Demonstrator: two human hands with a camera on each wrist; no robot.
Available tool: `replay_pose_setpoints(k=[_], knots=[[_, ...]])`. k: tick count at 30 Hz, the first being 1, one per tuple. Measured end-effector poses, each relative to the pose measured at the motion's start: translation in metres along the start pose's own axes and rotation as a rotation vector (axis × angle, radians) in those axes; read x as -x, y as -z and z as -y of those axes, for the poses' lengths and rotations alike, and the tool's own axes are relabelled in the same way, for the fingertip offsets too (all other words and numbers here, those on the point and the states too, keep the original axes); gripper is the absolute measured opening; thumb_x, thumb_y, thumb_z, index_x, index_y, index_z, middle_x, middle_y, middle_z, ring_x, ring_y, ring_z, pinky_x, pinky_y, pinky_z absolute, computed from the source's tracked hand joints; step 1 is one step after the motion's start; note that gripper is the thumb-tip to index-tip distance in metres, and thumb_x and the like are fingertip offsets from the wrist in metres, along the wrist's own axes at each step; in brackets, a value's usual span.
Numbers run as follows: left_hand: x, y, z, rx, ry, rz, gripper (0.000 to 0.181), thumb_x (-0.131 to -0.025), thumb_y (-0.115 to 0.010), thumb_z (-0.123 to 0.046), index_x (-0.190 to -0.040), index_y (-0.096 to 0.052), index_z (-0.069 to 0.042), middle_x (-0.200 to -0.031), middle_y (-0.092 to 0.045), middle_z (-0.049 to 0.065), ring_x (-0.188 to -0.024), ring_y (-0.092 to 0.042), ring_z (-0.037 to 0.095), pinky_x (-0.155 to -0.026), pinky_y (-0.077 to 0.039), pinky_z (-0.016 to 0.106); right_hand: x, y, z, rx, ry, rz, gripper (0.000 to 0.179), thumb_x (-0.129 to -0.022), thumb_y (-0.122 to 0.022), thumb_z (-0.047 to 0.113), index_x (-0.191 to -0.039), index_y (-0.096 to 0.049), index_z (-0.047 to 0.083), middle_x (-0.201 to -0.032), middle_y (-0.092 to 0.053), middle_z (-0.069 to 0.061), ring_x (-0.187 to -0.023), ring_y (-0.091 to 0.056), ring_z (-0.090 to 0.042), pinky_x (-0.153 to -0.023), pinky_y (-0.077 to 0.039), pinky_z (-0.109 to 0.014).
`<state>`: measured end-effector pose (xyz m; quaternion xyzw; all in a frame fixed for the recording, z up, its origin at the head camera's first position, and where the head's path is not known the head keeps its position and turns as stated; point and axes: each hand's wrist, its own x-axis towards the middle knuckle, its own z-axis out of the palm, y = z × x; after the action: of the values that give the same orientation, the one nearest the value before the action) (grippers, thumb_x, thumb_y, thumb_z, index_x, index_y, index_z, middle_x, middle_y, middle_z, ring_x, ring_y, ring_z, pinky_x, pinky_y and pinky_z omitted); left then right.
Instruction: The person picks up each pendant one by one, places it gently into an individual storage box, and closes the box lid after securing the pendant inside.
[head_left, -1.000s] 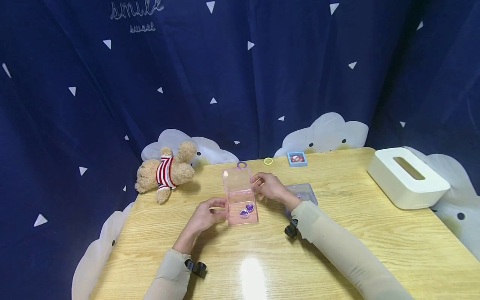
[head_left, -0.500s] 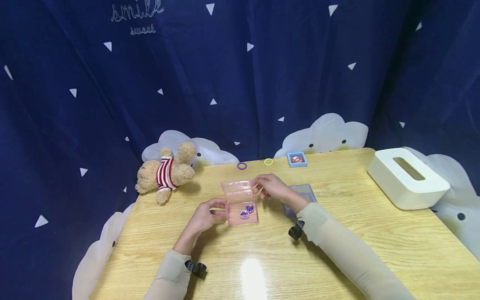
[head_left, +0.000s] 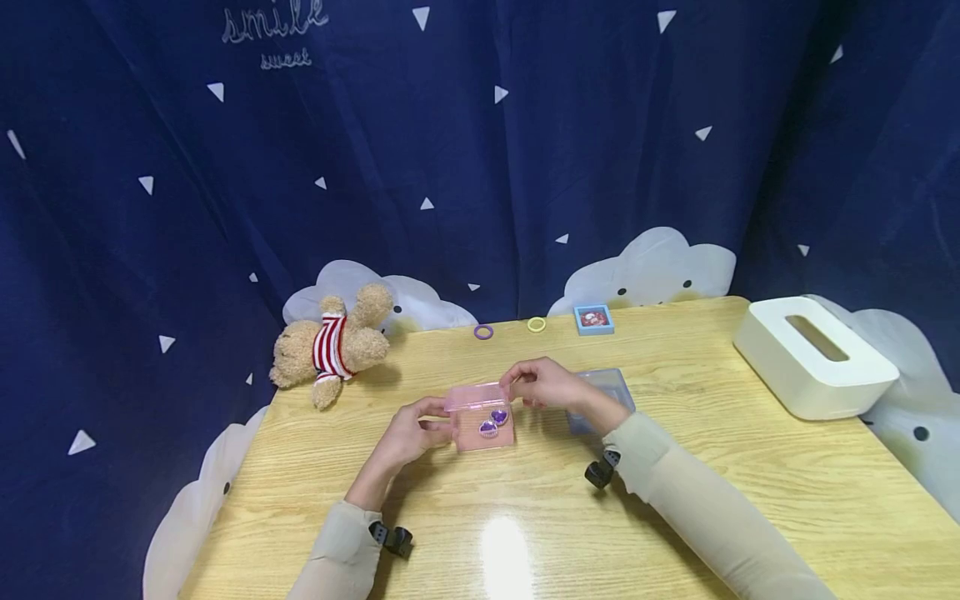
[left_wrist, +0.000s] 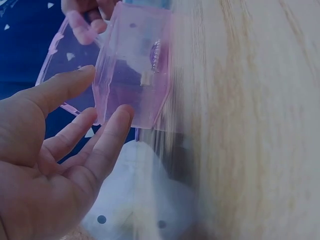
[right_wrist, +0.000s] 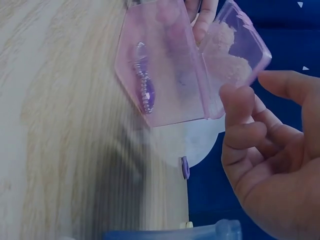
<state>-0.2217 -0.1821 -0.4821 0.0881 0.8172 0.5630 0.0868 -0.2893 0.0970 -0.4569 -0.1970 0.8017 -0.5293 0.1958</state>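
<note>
A pink see-through plastic box (head_left: 468, 437) lies on the table in front of me, its hinged lid (head_left: 474, 397) tilted partway down over the back. Two purple heart-shaped ornaments (head_left: 489, 428) with beaded silver edges are inside. My left hand (head_left: 408, 432) is at the box's left side, its fairly straight fingertips right at the wall and rim in the left wrist view. At the lid's right corner, my right hand (head_left: 551, 385) pinches the edge between thumb and index finger. A greyish-blue translucent box (head_left: 611, 383) is partly hidden behind my right forearm.
Along the back edge lie a purple ring (head_left: 483, 332), a yellow ring (head_left: 536, 324) and a small blue-framed square (head_left: 594, 319). A teddy bear (head_left: 330, 346) in a striped shirt lies back left. The white tissue box (head_left: 817, 358) stands at right.
The lid has swung from standing up at the back to leaning forward and lower. My right hand came down and toward me with it; the left hand stayed at the box's side.
</note>
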Motion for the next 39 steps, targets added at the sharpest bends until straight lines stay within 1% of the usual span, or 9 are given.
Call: replay_pose_setpoints(k=[3,5,9,13,17,20,24,30,39], knots=[[0.0,0.0,0.001,0.0,0.013,-0.005,0.05,-0.085,-0.075,-0.001,-0.131,-0.058,0.003,-0.125,-0.061,0.03,-0.106,-0.071,0.037,-0.081,-0.062,0.032,0.002,-0.001,-0.001,0.038,0.011,0.011,0.019,-0.092,-0.064,0.013,-0.109,-0.071,0.009,-0.078,-0.063,-0.013,-0.059,-0.05,-0.018,-0.048,-0.039,-0.022],[-0.001,-0.001,0.003,0.0,0.017,-0.008,0.049,-0.085,-0.075,0.0,-0.131,-0.058,0.003,-0.125,-0.061,0.029,-0.106,-0.071,0.036,-0.081,-0.062,0.031,0.003,-0.002,-0.001,0.067,0.016,0.008,0.018,-0.092,-0.065,0.012,-0.109,-0.071,0.009,-0.075,-0.06,-0.01,-0.059,-0.052,-0.021,-0.048,-0.04,-0.022],[-0.002,-0.001,0.005,0.037,0.027,-0.003,0.051,-0.085,-0.073,0.003,-0.132,-0.054,0.005,-0.126,-0.06,0.029,-0.108,-0.069,0.039,-0.083,-0.062,0.032,0.004,-0.003,0.001,0.112,0.024,0.004,0.021,-0.09,-0.067,0.01,-0.111,-0.07,0.006,-0.076,-0.064,-0.006,-0.063,-0.061,-0.029,-0.054,-0.05,-0.028],[-0.002,0.0,0.005,0.08,0.026,0.022,0.062,-0.086,-0.07,0.007,-0.142,-0.045,0.001,-0.129,-0.058,0.032,-0.111,-0.066,0.044,-0.086,-0.062,0.035,0.005,-0.005,0.002,0.176,0.059,0.021,0.027,-0.09,-0.067,0.007,-0.115,-0.068,0.0,-0.082,-0.068,-0.007,-0.061,-0.063,-0.021,-0.058,-0.055,-0.03],[-0.002,0.004,0.004,0.08,0.012,0.062,0.068,-0.086,-0.07,0.008,-0.147,-0.043,-0.004,-0.132,-0.056,0.032,-0.115,-0.064,0.045,-0.09,-0.06,0.036,0.005,-0.006,0.002,0.273,0.124,0.028,0.027,-0.089,-0.065,0.008,-0.115,-0.068,0.001,-0.085,-0.069,-0.005,-0.061,-0.059,-0.008,-0.057,-0.051,-0.023],[-0.002,0.007,0.004,0.075,0.0,0.097,0.068,-0.087,-0.069,0.007,-0.148,-0.042,-0.003,-0.135,-0.054,0.033,-0.117,-0.062,0.045,-0.093,-0.059,0.036,0.006,-0.007,0.002,0.358,0.182,0.02,0.026,-0.088,-0.065,0.01,-0.112,-0.068,0.003,-0.085,-0.07,-0.003,-0.068,-0.062,-0.01,-0.063,-0.051,-0.022],[-0.002,0.008,0.006,0.068,-0.005,0.121,0.064,-0.09,-0.068,0.001,-0.149,-0.04,-0.001,-0.136,-0.053,0.033,-0.12,-0.061,0.046,-0.095,-0.058,0.038,0.007,-0.008,0.001,0.451,0.212,0.006,0.025,-0.086,-0.068,0.013,-0.11,-0.069,0.008,-0.086,-0.071,0.001,-0.077,-0.064,-0.015,-0.072,-0.052,-0.024],[-0.002,0.005,0.003,0.052,-0.008,0.081,0.059,-0.092,-0.068,-0.004,-0.146,-0.044,-0.002,-0.131,-0.057,0.032,-0.115,-0.064,0.044,-0.091,-0.059,0.036,0.008,-0.01,0.003,0.53,0.238,-0.021,0.023,-0.084,-0.071,0.014,-0.107,-0.07,0.012,-0.086,-0.072,0.003,-0.075,-0.063,-0.01,-0.071,-0.051,-0.021],[-0.002,0.001,0.005,0.025,-0.003,0.04,0.059,-0.091,-0.07,-0.005,-0.145,-0.047,-0.003,-0.132,-0.058,0.031,-0.113,-0.065,0.044,-0.092,-0.059,0.039,0.01,-0.011,0.006,0.548,0.235,-0.022,0.025,-0.084,-0.073,0.013,-0.108,-0.07,0.009,-0.088,-0.072,0.002,-0.072,-0.059,-0.004,-0.071,-0.05,-0.022]])
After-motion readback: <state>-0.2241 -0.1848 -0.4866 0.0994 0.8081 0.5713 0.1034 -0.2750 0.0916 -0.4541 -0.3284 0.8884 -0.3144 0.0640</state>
